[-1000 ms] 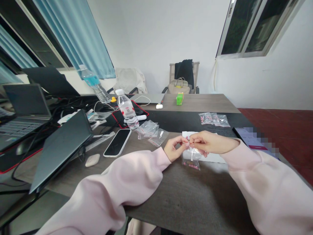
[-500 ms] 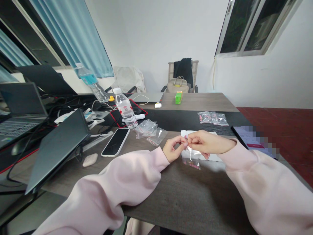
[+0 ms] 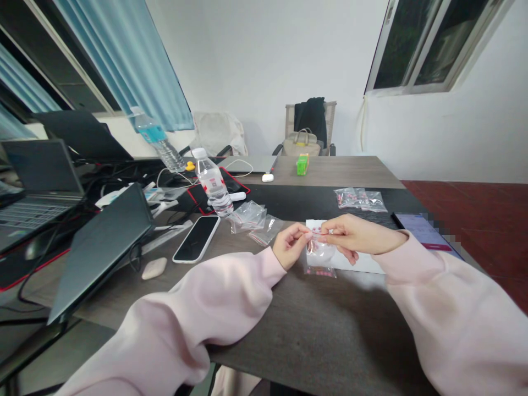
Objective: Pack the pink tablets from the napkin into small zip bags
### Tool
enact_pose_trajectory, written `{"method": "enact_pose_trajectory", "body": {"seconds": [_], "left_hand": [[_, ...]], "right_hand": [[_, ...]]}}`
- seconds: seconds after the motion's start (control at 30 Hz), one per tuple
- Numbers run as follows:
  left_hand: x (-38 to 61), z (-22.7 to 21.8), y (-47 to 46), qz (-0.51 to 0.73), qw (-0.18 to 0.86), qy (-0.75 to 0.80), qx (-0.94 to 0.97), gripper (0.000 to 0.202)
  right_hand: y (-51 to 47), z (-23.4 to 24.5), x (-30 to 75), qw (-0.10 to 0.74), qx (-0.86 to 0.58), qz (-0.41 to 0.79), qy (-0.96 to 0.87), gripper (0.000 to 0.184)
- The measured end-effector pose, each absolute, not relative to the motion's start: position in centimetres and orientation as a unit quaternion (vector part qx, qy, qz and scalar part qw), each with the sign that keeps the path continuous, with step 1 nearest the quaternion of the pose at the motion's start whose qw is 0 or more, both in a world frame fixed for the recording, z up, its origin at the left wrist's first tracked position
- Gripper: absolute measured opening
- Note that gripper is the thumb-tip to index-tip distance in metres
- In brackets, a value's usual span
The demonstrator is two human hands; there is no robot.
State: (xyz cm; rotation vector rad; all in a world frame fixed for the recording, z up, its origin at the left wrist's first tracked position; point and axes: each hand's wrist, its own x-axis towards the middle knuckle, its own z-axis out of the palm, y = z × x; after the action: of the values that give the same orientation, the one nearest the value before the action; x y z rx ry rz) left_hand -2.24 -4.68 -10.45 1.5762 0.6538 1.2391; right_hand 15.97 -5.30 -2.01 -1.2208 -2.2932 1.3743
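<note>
Right of centre, my left hand [image 3: 290, 246] and right hand [image 3: 350, 236] pinch a clear bag [image 3: 318, 257], pink pieces [image 3: 324, 271] inside, sealing unclear

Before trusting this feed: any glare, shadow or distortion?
Head view: glints on the clear bag at the left hand and right hand; head view: soft shadow on the table beside the right sleeve; head view: blocky pixels over part of the lit screen, and tilted bottles, likely wide-angle distortion.
</note>
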Motion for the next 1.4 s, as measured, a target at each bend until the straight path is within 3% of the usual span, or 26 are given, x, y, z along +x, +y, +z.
{"method": "enact_pose_trajectory", "body": {"seconds": [0.2,0.43,0.9,1.4], "left_hand": [[-2.3,-10.4,-5.1,0.511,0.475,0.269,0.664,0.034],[-2.3,-10.2,-5.4,0.491,0.49,0.272,0.667,0.036],[-2.3,-10.4,-5.3,0.483,0.501,0.256,0.671,0.035],[-2.5,-10.4,-5.5,0.484,0.403,0.288,0.721,0.031]], "right_hand": [[-5.3,-2.2,15.8,0.089,-0.411,0.449,-0.788,0.047],[-5.2,-2.4,15.6,0.172,-0.376,0.336,-0.846,0.038],[-5.6,-2.3,15.1,0.17,-0.377,0.356,-0.838,0.032],[-5.7,-2.4,14.9,0.159,-0.397,0.368,-0.825,0.026]]}}
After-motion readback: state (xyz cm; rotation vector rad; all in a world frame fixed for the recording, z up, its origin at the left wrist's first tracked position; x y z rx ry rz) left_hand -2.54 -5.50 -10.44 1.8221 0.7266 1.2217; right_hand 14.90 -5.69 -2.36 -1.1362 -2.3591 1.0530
